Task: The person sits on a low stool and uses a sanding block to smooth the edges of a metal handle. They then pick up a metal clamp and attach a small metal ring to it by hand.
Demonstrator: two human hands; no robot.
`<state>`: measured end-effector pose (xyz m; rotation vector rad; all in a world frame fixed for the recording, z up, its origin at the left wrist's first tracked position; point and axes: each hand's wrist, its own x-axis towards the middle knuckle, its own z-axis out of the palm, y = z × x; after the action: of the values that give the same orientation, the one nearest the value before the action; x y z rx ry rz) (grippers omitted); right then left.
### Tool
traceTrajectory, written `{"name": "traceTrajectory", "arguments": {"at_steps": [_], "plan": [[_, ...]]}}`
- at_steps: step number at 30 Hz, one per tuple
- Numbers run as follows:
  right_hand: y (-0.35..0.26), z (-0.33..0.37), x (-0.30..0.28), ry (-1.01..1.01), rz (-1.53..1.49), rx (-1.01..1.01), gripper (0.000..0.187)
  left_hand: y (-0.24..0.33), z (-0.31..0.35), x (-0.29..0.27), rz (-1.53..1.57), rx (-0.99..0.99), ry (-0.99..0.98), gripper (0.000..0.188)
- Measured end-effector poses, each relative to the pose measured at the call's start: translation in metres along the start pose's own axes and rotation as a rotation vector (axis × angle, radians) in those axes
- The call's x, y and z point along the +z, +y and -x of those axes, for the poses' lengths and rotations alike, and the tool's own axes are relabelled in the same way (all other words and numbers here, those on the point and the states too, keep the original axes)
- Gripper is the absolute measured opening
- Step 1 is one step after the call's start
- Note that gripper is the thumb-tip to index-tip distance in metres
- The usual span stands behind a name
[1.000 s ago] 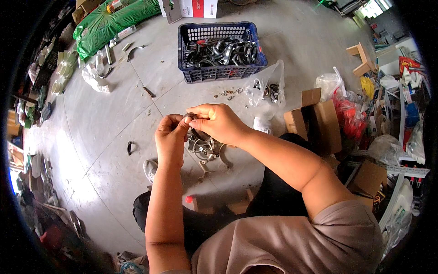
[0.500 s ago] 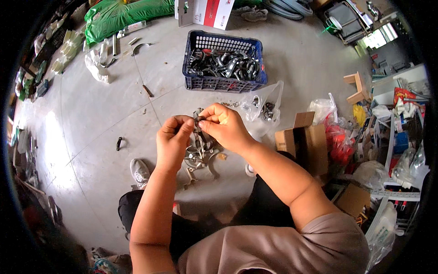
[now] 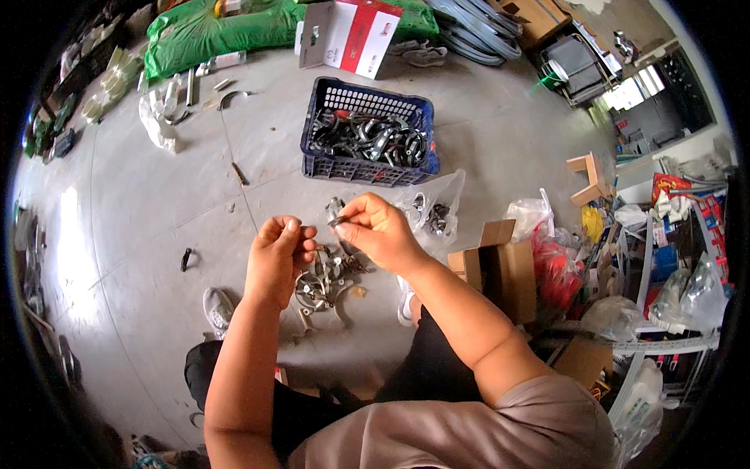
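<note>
My right hand pinches a metal clamp between thumb and fingers. The clamp's upper end sticks out past the fingertips, and a curved band shows below them. Just to its left, my left hand is apart from the clamp, its fingers curled and thumb up against them. Whether something small sits in those fingers is hidden. Beneath both hands, a loose pile of metal clamps lies on the floor between my feet.
Ahead stands a blue plastic crate filled with dark metal clamps. Right of the pile are a clear bag with metal parts and an open cardboard box. Bags and shelving crowd the right; a green sack lies far left.
My hands have come apart; the left has withdrawn from the clamp, which stays in my right hand. The view has shifted, so the crate appears lower and further left.
</note>
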<state>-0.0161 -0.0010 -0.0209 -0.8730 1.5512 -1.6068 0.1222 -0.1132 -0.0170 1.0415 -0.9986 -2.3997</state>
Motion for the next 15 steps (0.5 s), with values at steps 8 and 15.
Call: {"name": "traceTrajectory", "arguments": {"at_steps": [8, 15], "plan": [[-0.013, -0.006, 0.008, -0.032, 0.223, -0.062, 0.016, 0.009, 0.004, 0.004, 0.06, -0.001, 0.007, 0.021], [-0.016, 0.005, 0.0, 0.007, 0.167, -0.114, 0.016, -0.004, 0.005, 0.008, -0.089, 0.05, -0.065, 0.011]]}}
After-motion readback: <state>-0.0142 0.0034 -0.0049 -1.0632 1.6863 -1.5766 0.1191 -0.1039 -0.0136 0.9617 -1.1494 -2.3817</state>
